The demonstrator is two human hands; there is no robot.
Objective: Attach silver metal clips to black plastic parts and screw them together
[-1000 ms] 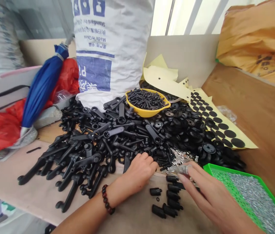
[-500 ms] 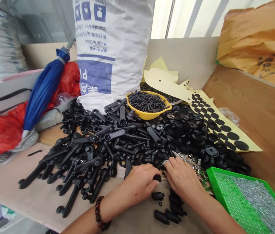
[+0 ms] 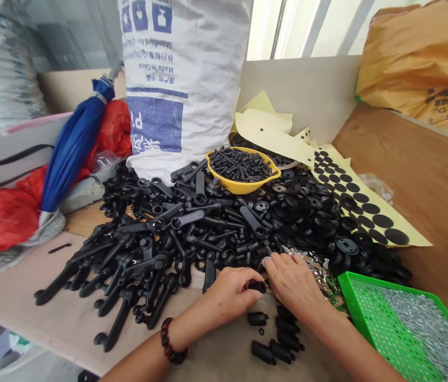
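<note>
My left hand [image 3: 231,292] pinches a black plastic cylinder [image 3: 257,286] between thumb and forefinger, at the near edge of a pile of black parts. Beside it, my right hand [image 3: 292,278] is closed, with its fingertips bent down out of sight next to the pile of silver metal clips [image 3: 325,270]. Anything it holds is hidden. Below the hands, several black cylinders with narrow tips [image 3: 263,352] and a small black ring [image 3: 261,331] lie on the table. Black crank handles [image 3: 118,318] spread to the left; round black caps [image 3: 345,245] are heaped to the right.
A yellow bowl [image 3: 243,187] of black screw-like pieces sits on the pile before a large white sack [image 3: 208,79]. At right are a green perforated tray [image 3: 386,329] of small metal parts and a yellow sheet [image 3: 410,239] of black discs. A blue umbrella [image 3: 70,143] leans at left.
The fingers of both hands have shifted slightly around the same spot. The left forefinger is more arched over the black cylinder. The view has moved a little; the piles look the same.
</note>
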